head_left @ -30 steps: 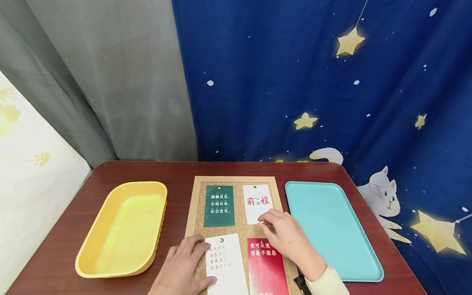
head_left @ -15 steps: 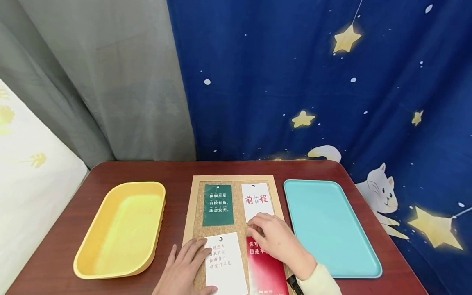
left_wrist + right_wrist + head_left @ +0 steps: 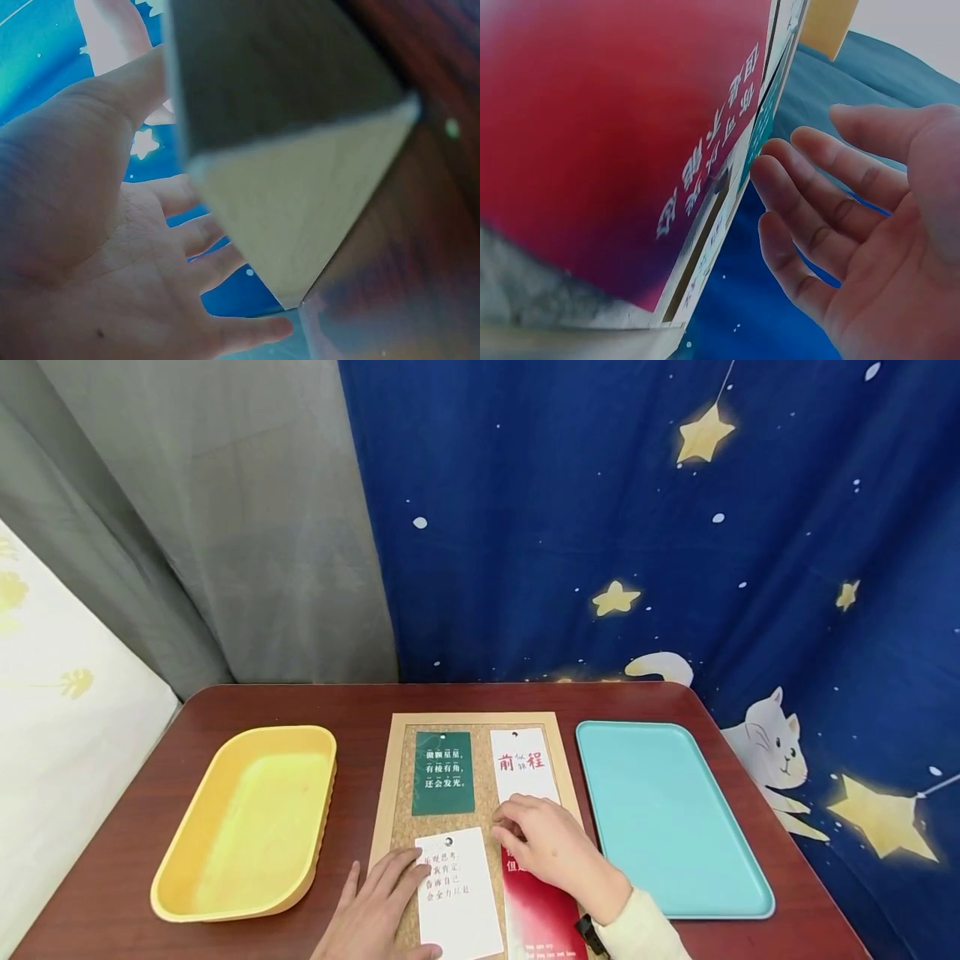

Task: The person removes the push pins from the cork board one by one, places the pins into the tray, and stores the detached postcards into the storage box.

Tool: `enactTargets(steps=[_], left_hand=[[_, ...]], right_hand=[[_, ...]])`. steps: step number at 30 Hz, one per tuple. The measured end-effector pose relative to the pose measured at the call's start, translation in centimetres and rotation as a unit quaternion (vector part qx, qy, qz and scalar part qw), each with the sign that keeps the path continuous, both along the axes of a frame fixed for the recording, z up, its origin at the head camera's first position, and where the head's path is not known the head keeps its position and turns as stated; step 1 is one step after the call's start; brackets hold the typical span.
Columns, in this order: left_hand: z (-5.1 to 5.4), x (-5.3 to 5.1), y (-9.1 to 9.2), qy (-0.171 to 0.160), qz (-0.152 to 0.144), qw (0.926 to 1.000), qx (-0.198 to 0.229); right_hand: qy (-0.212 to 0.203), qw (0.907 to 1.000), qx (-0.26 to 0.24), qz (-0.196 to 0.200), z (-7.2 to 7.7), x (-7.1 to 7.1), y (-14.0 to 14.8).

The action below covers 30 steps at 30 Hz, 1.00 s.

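Note:
A framed cork board (image 3: 386, 793) lies on the table and bears a green card (image 3: 444, 797), a white card with red characters (image 3: 522, 779), a white card with lines of writing (image 3: 459, 918) and a red card (image 3: 542, 914). My left hand (image 3: 375, 902) rests at the left edge of the lower white card, its fingertips over the edge. My right hand (image 3: 551, 843) is above the top of the red card, hiding part of its writing. In the right wrist view the loosely bent fingers (image 3: 810, 217) of that hand hold nothing.
A yellow basin (image 3: 174, 860) stands left of the board on the brown table (image 3: 360, 699). To the right lies a flat turquoise tray (image 3: 675, 818). A blue star-patterned curtain (image 3: 510, 527) and a grey curtain (image 3: 300, 527) hang behind.
My right hand has moved left, from the lower edge of the upper white card to over the red card's top. The left hand has stayed nearly still beside the lower white card.

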<state>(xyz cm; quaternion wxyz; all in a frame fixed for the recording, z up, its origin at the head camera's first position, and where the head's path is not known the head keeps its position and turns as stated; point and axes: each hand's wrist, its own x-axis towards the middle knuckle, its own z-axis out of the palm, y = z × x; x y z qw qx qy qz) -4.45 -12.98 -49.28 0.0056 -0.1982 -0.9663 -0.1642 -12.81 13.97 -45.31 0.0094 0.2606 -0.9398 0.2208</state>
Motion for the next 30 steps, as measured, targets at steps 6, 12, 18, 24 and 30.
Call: enactTargets(steps=[6,12,18,24,30], left_hand=[[0.0,-0.1,-0.4,-0.035,0.003,0.9993,0.017],[-0.2,-0.3,-0.9,-0.048,-0.007,0.9983,0.032],[-0.5,-0.5,-1.0,-0.011,-0.036,0.9988,0.031],[-0.6,-0.5,-1.0,0.022,-0.043,0.9985,0.026],[-0.6,-0.4,-1.0,0.011,-0.042,0.9986,0.030]], right_hand=[[-0.013,0.9997,-0.005,0.019,-0.3,0.0,-0.7],[-0.026,0.9995,-0.008,0.018,-0.3,0.0,-1.2],[-0.034,0.9990,-0.013,0.026,-0.4,-0.3,-1.6],[-0.028,0.9990,-0.002,0.035,-0.3,-0.5,-2.2],[-0.035,0.9987,0.004,0.038,-0.3,-0.4,-2.5]])
